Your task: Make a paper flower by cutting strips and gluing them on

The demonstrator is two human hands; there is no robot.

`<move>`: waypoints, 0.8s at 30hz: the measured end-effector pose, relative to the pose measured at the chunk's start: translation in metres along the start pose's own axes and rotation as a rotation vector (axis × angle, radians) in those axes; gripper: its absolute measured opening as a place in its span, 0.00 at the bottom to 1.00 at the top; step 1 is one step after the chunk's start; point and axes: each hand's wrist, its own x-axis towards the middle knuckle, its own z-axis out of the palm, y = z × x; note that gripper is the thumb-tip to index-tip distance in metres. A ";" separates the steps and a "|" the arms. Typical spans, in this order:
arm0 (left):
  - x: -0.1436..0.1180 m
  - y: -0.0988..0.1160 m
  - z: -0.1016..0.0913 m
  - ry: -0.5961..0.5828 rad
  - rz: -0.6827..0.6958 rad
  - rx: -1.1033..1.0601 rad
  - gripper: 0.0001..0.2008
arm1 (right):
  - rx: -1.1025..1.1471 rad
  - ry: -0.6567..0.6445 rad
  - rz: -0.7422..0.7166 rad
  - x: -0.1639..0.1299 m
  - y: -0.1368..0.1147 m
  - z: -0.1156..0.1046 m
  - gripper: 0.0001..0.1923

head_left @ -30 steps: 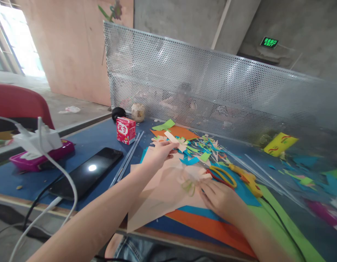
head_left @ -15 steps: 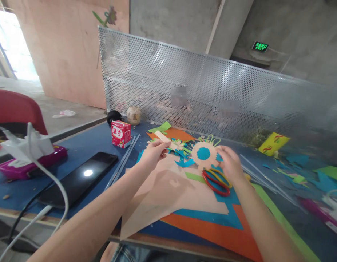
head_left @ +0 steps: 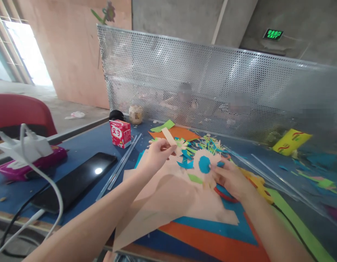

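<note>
My left hand (head_left: 161,153) pinches a short cream paper strip (head_left: 170,137) between thumb and fingertips, with the strip's free end pointing up. Close by on the right, my right hand (head_left: 230,176) grips a cream paper flower (head_left: 197,164) by its right edge. The flower has a round blue centre (head_left: 204,164), and a fingertip reaches that centre's edge. Below my right hand shows the red handle of scissors (head_left: 225,195), partly covered by the hand. Cream paper sheets (head_left: 174,196) spread beneath both hands.
Paper scraps (head_left: 209,143) are heaped behind the hands. A yellow glue gun (head_left: 258,183) with a black cord lies right of my wrist. At left are a red box (head_left: 120,134), clear sticks (head_left: 119,165) and a black phone (head_left: 75,182). A perforated metal screen (head_left: 168,72) borders the back.
My right hand has shifted its fingers further onto the flower, which has dropped slightly. My left hand has moved a little right, and its strip now points more upright. The view has turned slightly.
</note>
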 end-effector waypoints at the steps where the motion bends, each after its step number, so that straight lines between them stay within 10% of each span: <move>1: -0.001 0.001 0.000 -0.013 0.003 -0.002 0.06 | 0.000 -0.004 -0.012 -0.002 -0.001 0.002 0.16; 17: -0.026 0.017 0.010 -0.169 -0.347 -0.420 0.10 | -0.351 -0.204 -0.433 -0.015 -0.004 0.021 0.08; 24: -0.045 0.039 0.016 -0.258 -0.269 -0.462 0.06 | -0.421 -0.232 -0.591 -0.023 -0.011 0.018 0.10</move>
